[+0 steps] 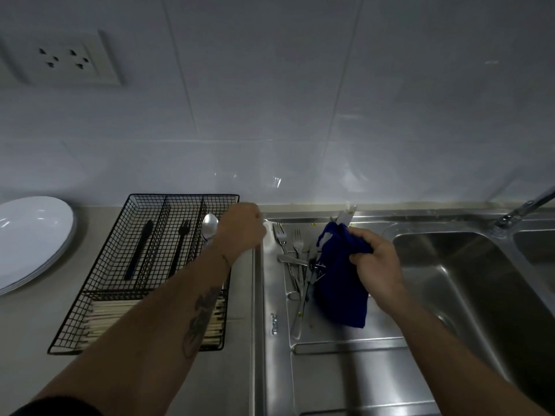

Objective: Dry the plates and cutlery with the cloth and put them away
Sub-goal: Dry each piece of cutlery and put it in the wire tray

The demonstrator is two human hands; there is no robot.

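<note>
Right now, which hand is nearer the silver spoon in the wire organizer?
Left. The left hand is right beside the silver spoon, over the black wire organizer. The right hand is apart over the drainboard, gripping the blue cloth.

plates left of basket; basket left of drainboard; forks on drainboard

Single head-worn wide-angle view, looking forward and down, close over the worktop and sink, facing the tiled wall.
</note>
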